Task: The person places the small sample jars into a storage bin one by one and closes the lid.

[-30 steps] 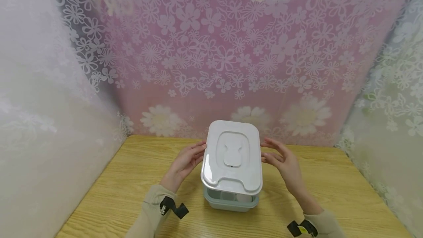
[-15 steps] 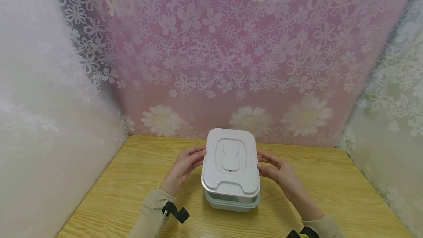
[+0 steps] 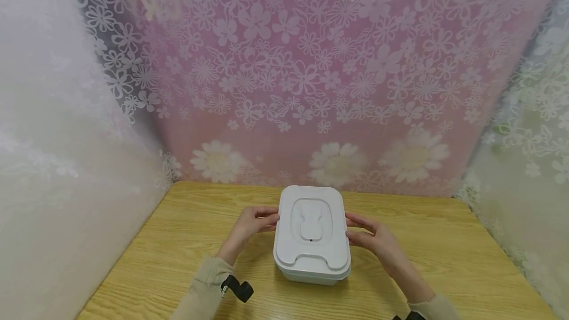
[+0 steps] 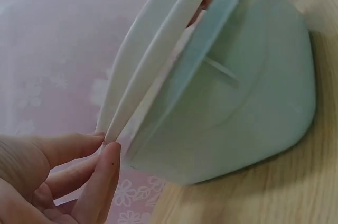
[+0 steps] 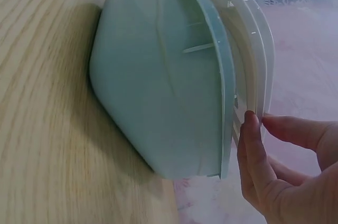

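A white lid [image 3: 311, 256] with a raised shape in its middle lies over a pale green plastic box [image 3: 310, 278] on the table. In both wrist views a narrow gap shows between the lid and the rim of the box [image 4: 237, 113], wider at the hands' end. My left hand [image 3: 250, 226] pinches the lid's left edge between thumb and fingers. On the opposite edge, my right hand [image 3: 378, 243] pinches the lid [image 5: 259, 60] the same way. What the box holds is hidden under the lid.
The box stands on a wood-grain table [image 3: 191, 241]. Behind it hangs a pink floral curtain [image 3: 289, 88]. Pale sheets [image 3: 80, 152] close off the left and right sides. Black straps [image 3: 237, 288] sit on the wrists.
Both hands have lowered the lid onto the box, its far edge coming down and nearer. The gap at the front, where the box's inside showed, has closed from the head view.
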Motion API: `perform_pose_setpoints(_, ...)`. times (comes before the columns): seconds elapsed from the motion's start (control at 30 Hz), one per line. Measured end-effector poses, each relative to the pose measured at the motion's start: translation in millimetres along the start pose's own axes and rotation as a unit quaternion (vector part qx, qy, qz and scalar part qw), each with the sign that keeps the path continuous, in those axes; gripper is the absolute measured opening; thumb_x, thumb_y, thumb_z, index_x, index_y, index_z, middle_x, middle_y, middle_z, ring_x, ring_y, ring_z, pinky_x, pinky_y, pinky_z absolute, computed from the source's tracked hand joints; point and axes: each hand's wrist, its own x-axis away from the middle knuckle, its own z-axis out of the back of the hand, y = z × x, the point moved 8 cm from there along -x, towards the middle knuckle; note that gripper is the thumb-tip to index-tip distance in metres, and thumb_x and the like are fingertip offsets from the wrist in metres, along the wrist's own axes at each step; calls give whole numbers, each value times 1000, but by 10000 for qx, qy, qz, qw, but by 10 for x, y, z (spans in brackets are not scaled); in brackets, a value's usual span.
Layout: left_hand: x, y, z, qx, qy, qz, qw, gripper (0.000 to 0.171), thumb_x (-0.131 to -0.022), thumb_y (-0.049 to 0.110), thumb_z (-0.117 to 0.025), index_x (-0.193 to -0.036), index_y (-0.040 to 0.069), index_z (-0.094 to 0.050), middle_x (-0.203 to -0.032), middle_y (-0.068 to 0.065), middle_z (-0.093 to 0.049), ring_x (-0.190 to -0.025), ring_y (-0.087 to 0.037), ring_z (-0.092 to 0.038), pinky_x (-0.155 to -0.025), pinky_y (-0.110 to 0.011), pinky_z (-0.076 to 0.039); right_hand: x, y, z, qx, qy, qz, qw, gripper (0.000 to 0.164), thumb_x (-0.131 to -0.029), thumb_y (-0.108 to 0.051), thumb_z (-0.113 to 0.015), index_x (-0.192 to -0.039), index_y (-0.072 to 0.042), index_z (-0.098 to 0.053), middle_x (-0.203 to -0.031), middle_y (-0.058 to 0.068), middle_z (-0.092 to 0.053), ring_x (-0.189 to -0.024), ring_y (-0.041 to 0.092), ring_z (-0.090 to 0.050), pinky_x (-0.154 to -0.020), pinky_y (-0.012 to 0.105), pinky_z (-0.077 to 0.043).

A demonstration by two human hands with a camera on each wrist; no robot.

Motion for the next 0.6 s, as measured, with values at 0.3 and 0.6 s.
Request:
perform_pose_setpoints(0.3, 65, -69, -58, -230, 196, -261, 9992, 33, -98, 5, -67, -126, -13, -65, -117, -28, -68, -94, -22, -69, -87, -46, -62, 31, 48, -37, 169, 92, 40, 9998, 61, -97, -13, -69, -149, 7, -44, -138, 30, -51, -92, 15, -71, -86, 35, -61)
perform_pose_setpoints(0.6, 97, -115, -73, -112, 1, -518, 9986, 38, -100, 14, -67, -128, -12, -62, -108, -20, -71, -90, -20, -72, -83, -44, -63, 13, 192, -95, 53, -230, -40, 9997, 65, -101, -15, -64, -153, 8, -33, -131, 32, -50, -92, 19, -69, -80, 36, -63)
